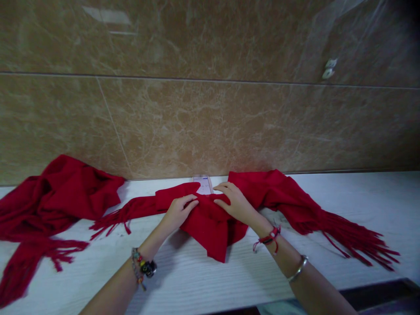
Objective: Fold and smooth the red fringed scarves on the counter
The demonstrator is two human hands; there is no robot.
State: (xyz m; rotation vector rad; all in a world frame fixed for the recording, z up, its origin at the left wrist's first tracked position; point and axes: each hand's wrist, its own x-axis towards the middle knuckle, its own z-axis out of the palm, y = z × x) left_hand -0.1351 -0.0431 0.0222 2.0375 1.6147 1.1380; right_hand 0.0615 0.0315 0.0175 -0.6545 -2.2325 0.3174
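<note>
From my remote seat I am looking down through the head view at two bare hands, set apart from each other, handling a red scarf (210,227) that is lying across the middle of the white counter (243,284). The left hand (177,211) is gripping its upper edge between finger and thumb; the right hand (238,203) is curving over the same edge, and I am not managing to tell whether its fingertips are pinching cloth. I am judging that the two are sharing the hold to keep the folds from slipping. Fringed ends (348,229), seemingly of the same piece, are trailing to both sides, probably leaving the middle free for handling. A second red scarf (65,197) is sitting heaped at the left, perhaps to be out of the way. Behind the hands a small flat item (201,183) is showing print or a screen, but its writing is proving too small for me to read, and I am finding no legible brand
</note>
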